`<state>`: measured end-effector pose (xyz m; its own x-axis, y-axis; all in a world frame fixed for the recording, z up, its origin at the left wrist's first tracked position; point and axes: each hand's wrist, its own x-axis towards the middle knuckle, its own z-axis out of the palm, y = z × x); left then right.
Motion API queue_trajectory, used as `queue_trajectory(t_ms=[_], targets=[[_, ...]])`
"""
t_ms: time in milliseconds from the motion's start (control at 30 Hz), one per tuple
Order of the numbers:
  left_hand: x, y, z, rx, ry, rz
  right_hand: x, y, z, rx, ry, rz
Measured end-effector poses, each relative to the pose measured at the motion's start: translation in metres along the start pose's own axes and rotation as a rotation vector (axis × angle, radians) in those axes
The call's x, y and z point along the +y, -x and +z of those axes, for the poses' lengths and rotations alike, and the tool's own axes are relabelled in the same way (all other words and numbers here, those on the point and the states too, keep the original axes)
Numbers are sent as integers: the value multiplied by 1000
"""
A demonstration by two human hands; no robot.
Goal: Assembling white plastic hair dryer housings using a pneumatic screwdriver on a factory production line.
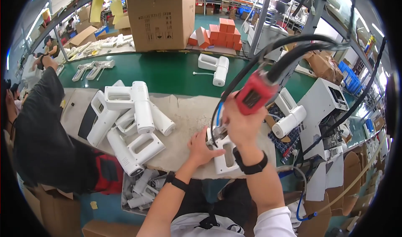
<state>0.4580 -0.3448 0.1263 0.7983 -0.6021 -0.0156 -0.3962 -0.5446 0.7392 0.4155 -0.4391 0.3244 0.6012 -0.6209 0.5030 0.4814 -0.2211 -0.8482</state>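
Observation:
My right hand (242, 126) is wrapped round a red electric screwdriver (256, 90), which points down with thick black cables rising from its top. Beneath it, close to the bench's front edge, lies a white plastic device housing (226, 169) with a long handle opening. My left hand (202, 148) grips the left side of this housing, thumb stretched along it. My right hand and the tool partly hide the housing, and the driver's tip is hard to make out. Black bands circle both wrists.
Several white devices (143, 111) are piled to the left; one more (289, 120) lies on the right beside a dark patterned mat. Another device (218, 69) sits on the green belt (167, 71). A box of white parts (144, 193) stands below. A co-worker's dark sleeve (39, 115) is at left.

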Motion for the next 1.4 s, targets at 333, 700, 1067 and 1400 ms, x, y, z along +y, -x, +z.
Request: queue_trajectory(t_ms=[333, 700, 1067, 1400], targets=[[14, 2, -10, 37, 0, -2, -19, -13, -16, 15, -30, -7], [19, 2, -14, 27, -52, 78, 23, 4, -2, -34, 23, 156], [14, -27, 6, 246, 24, 57, -57, -1, -50, 46, 0, -55], [18, -27, 4, 292, 55, 38, -9, 2, -64, 74, 58, -81]])
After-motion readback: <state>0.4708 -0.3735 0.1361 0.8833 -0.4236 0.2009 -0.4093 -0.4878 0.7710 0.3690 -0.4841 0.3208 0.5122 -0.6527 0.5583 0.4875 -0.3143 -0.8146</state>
